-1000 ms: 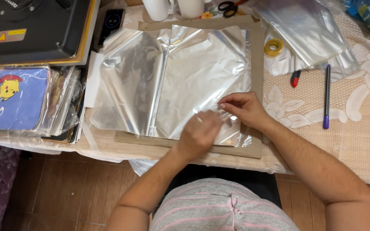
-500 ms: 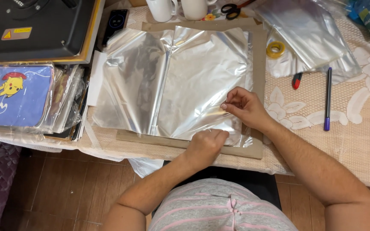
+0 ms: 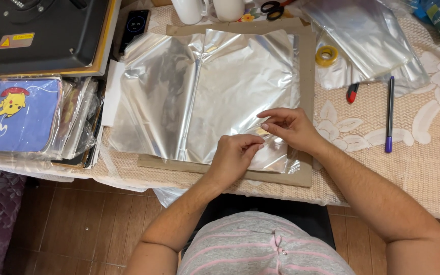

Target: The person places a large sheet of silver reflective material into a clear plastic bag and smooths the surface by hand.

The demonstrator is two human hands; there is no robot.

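Both forearms reach forward from the body over the near edge of the surface, which is covered with a lace-patterned cloth. The left hand is curled, knuckles up, its fingertips pinched narrow on the near right corner of the silvery plastic sheet. The right hand lies just beyond it, wrist bent inward, thumb and forefinger closed on the same corner of the sheet; the two hands' fingertips almost meet. The sheet lies spread flat and crinkled on a brown cardboard board, which sits in the middle of the surface straight ahead of the person. To the right of the board are a yellow tape roll, a purple pen and a pile of clear bags. To the left lies a stack of wrapped blue printed items, with a black heat press behind it. A phone, two white mugs and scissors stand along the far edge
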